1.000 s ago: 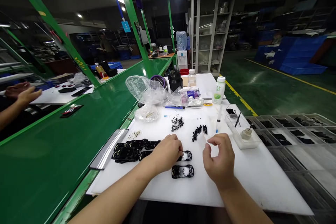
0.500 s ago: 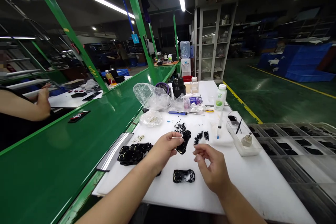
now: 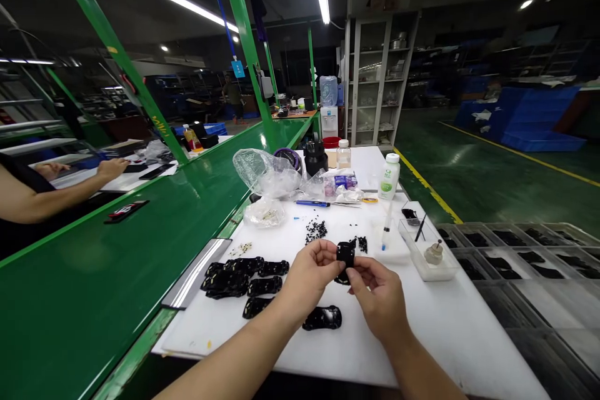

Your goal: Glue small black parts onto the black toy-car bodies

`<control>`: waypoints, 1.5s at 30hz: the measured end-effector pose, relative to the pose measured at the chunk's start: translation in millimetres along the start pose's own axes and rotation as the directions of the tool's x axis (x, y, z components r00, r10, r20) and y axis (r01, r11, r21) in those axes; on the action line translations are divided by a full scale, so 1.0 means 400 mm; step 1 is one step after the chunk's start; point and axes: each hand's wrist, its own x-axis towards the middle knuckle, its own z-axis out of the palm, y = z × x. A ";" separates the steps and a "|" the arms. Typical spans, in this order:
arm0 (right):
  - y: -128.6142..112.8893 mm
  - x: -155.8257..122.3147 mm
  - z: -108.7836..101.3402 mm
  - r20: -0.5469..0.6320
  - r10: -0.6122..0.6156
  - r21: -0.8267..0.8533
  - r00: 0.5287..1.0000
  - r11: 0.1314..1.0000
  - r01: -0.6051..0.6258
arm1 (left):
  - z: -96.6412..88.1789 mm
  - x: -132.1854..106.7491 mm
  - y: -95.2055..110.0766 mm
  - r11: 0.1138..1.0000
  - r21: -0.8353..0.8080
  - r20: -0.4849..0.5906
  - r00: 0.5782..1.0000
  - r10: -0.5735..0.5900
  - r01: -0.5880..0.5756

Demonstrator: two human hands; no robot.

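A black toy car body is held up over the white worktable between my two hands. My left hand grips its left side, thumb across the body. My right hand is closed at its right side, thumb and fingers against the edge; any small part in that pinch is too small to make out. Below lies another black car body, partly behind my left wrist. More car bodies are stacked and lined up to the left. Tiny black parts are scattered beyond my hands, with another small pile just behind the held body.
A syringe and a clear tray with a small jar stand to the right. Behind are a blue-handled tool, plastic bags and a white bottle. A green conveyor runs along the left; a co-worker's arm is beyond it.
My right hand has come in from the right and now touches the car body. The left hand has moved it slightly right and turned it upright. The co-worker's arm has reached forward.
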 end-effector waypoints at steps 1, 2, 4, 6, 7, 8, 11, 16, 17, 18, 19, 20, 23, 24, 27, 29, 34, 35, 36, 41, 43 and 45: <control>0.003 0.000 -0.006 -0.054 -0.012 -0.010 0.998 1.000 0.012 | -0.008 0.005 0.003 0.989 0.133 0.028 0.998 0.061 -0.064; 0.007 0.002 -0.013 -0.131 -0.025 -0.020 0.991 1.000 0.022 | -0.019 0.013 0.006 0.937 0.318 0.060 0.989 0.136 -0.148; 0.017 0.009 -0.028 -0.311 -0.039 -0.034 0.949 0.999 0.030 | -0.045 0.042 0.011 0.668 0.686 0.139 0.953 0.268 -0.288; 0.025 0.020 -0.040 -0.438 -0.031 -0.028 0.898 0.999 0.021 | -0.067 0.082 0.010 0.448 0.837 0.187 0.933 0.307 -0.315; 0.027 0.025 -0.044 -0.467 -0.022 -0.022 0.884 1.000 0.013 | -0.073 0.103 0.006 0.391 0.859 0.224 0.930 0.293 -0.330; 0.029 0.029 -0.046 -0.477 -0.014 -0.018 0.879 1.000 0.006 | -0.075 0.122 0.000 0.355 0.865 0.268 0.926 0.267 -0.353; 0.027 0.033 -0.045 -0.463 -0.010 -0.029 0.886 1.000 -0.004 | -0.064 0.161 -0.023 0.252 0.860 0.403 0.893 0.198 -0.444; 0.023 0.028 -0.037 -0.418 -0.033 -0.066 0.908 0.998 0.006 | -0.051 0.177 -0.047 0.172 0.846 0.482 0.862 0.158 -0.505; 0.022 0.028 -0.036 -0.411 -0.036 -0.070 0.911 0.998 0.008 | -0.054 0.179 -0.048 0.165 0.843 0.491 0.857 0.153 -0.512; 0.022 0.028 -0.036 -0.405 -0.039 -0.073 0.914 0.997 0.010 | -0.056 0.181 -0.048 0.158 0.839 0.501 0.853 0.148 -0.521; 0.021 0.029 -0.036 -0.399 -0.040 -0.075 0.916 0.997 0.011 | -0.058 0.185 -0.048 0.153 0.834 0.512 0.847 0.143 -0.530; 0.020 0.029 -0.036 -0.393 -0.042 -0.077 0.918 0.997 0.013 | -0.060 0.189 -0.047 0.147 0.829 0.523 0.841 0.137 -0.539; 0.020 0.031 -0.035 -0.384 -0.050 -0.085 0.922 0.996 0.018 | -0.056 0.202 -0.046 0.122 0.813 0.557 0.822 0.120 -0.569; 0.021 0.031 -0.035 -0.382 -0.054 -0.090 0.923 0.996 0.021 | -0.053 0.206 -0.045 0.109 0.806 0.570 0.813 0.116 -0.581; 0.027 0.030 -0.039 -0.374 -0.073 -0.114 0.925 0.993 0.033 | -0.049 0.212 -0.039 0.059 0.785 0.610 0.785 0.107 -0.617; 0.033 0.029 -0.042 -0.367 -0.096 -0.140 0.925 0.989 0.047 | -0.056 0.207 -0.035 0.019 0.782 0.618 0.779 0.109 -0.623; 0.041 0.018 -0.041 -0.274 -0.178 -0.213 0.945 0.970 0.121 | -0.104 0.139 -0.039 -0.072 0.822 0.569 0.815 0.108 -0.565; 0.039 0.015 -0.039 -0.238 -0.193 -0.225 0.952 0.964 0.140 | -0.112 0.121 -0.043 -0.080 0.825 0.565 0.819 0.098 -0.560; 0.037 0.011 -0.035 -0.202 -0.208 -0.236 0.957 0.959 0.159 | -0.119 0.104 -0.046 -0.082 0.825 0.565 0.821 0.086 -0.559; 0.027 -0.003 -0.026 -0.069 -0.242 -0.285 0.968 0.934 0.213 | -0.145 0.069 -0.049 -0.006 0.823 0.568 0.822 0.047 -0.568; 0.027 -0.004 -0.027 -0.048 -0.236 -0.302 0.971 0.930 0.211 | -0.161 0.073 -0.042 0.059 0.820 0.566 0.822 0.052 -0.569; 0.029 -0.002 -0.028 -0.041 -0.226 -0.316 0.973 0.927 0.202 | -0.178 0.079 -0.036 0.131 0.819 0.556 0.829 0.063 -0.559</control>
